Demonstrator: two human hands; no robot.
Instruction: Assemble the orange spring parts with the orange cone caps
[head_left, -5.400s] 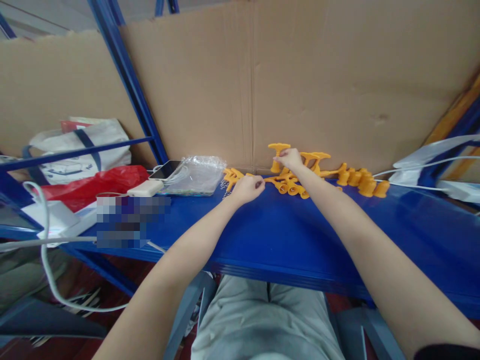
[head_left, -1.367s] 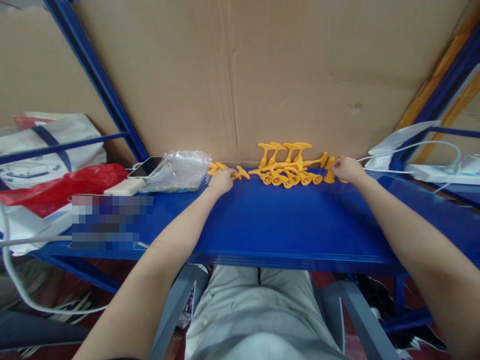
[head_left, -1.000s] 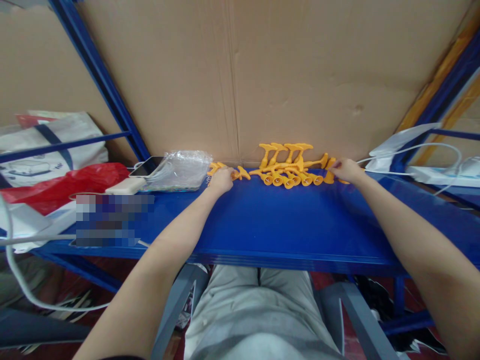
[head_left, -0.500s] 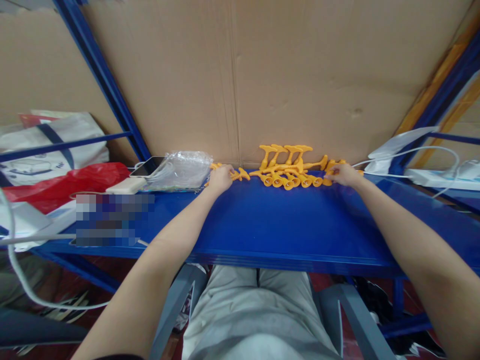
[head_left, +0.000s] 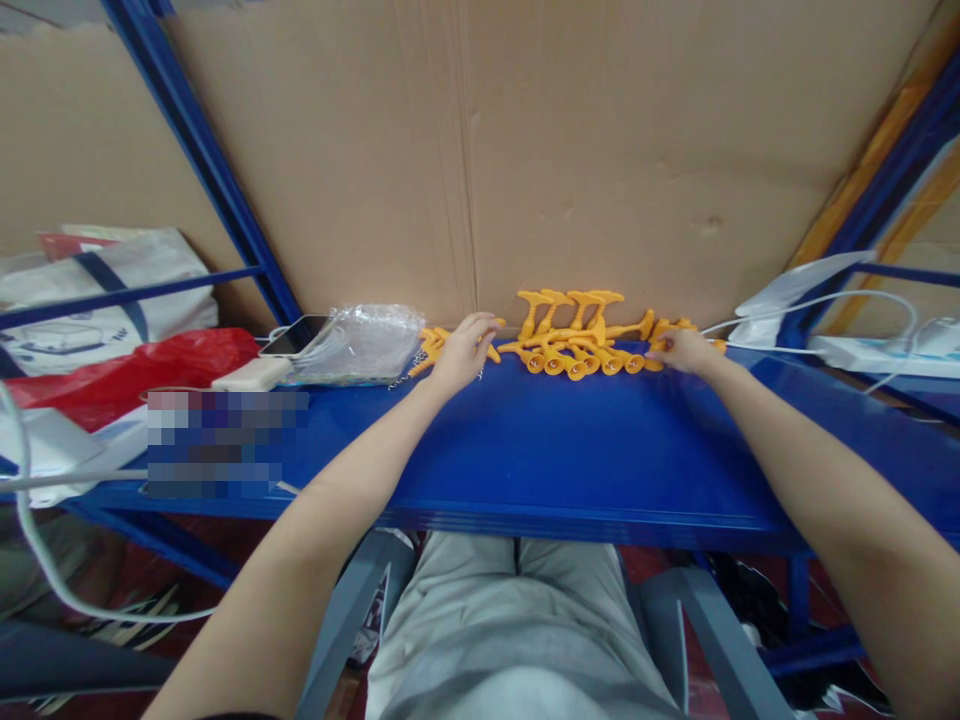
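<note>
A cluster of orange plastic parts lies at the back of the blue shelf, against the cardboard wall; a few stand upright with flat tops. My left hand rests palm down with fingers stretched out, touching the small orange pieces at the left end of the row. My right hand is at the right end, its fingers curled on an orange part. What lies under either palm is hidden.
A clear plastic bag, a phone and a white power bank lie left of the parts. Further left are a red bag and a white tote. White cables run at the right. Blue rack posts flank the shelf.
My left hand has slid right and opened its fingers over the small orange pieces. My right hand has drifted slightly left along the row. Earlier it set down an upright part.
</note>
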